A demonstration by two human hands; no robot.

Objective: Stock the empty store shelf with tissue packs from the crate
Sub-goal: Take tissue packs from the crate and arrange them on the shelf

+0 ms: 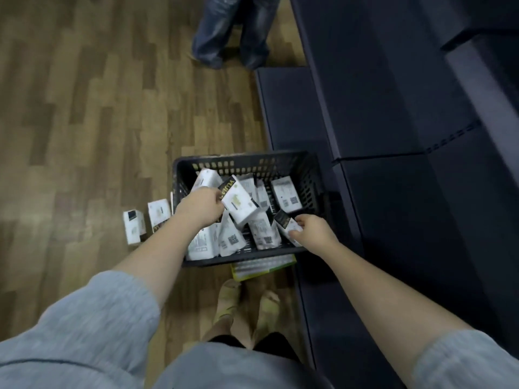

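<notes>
Item: slotted dark plastic crate [196, 175], frame centre; I see left hand [200, 207] gripping white glossy tissue pack [238, 203], right hand [311, 230] pinching smaller pack [286, 224]

Floor [92, 122]: wood-look planks in mixed brown tones, filling the left and centre of the view.
Crate [247, 161]: dark perforated plastic, standing on the floor at centre, hard against the shelf base at its 3 o'clock.
Loose tissue packs [134, 227]: two white packs upright on the floor at the crate's 9 o'clock, just beside its wall.
Flat green-edged pack [262, 266]: on the floor at the crate's 6 o'clock, partly under its rim.
Shelf unit [393, 108]: dark, standing on the floor along the right side.
</notes>
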